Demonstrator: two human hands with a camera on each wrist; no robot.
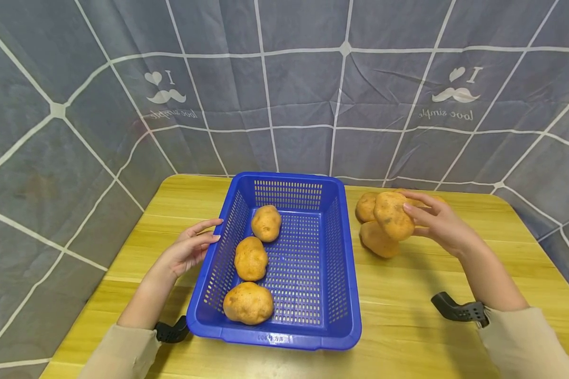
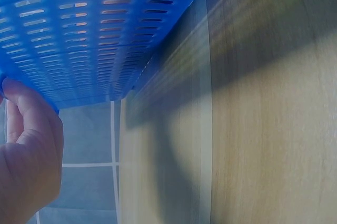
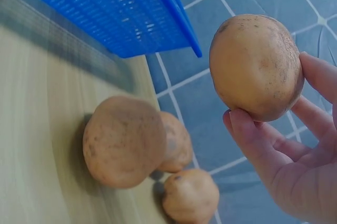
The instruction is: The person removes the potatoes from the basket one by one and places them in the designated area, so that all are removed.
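My right hand (image 1: 443, 226) pinches a potato (image 1: 393, 215) between thumb and fingers, held up over other potatoes on the table. In the right wrist view this potato (image 3: 255, 68) is off the table. My left hand (image 1: 187, 250) is at the left rim of a blue plastic basket (image 1: 275, 339), its fingertips touching the rim. In the left wrist view that hand (image 2: 31, 150) shows beside the basket's slotted wall (image 2: 89, 34). Along the basket's left side lie three potatoes: a far one (image 1: 266, 223), a middle one (image 1: 251, 258) and a near one (image 1: 248, 303).
Right of the basket, a potato (image 1: 378, 241) and another potato (image 1: 365, 207) lie on the wooden table (image 1: 403, 326), with more partly hidden behind my right hand. A grey curtain (image 1: 298, 95) with white lines hangs behind the table and along its sides.
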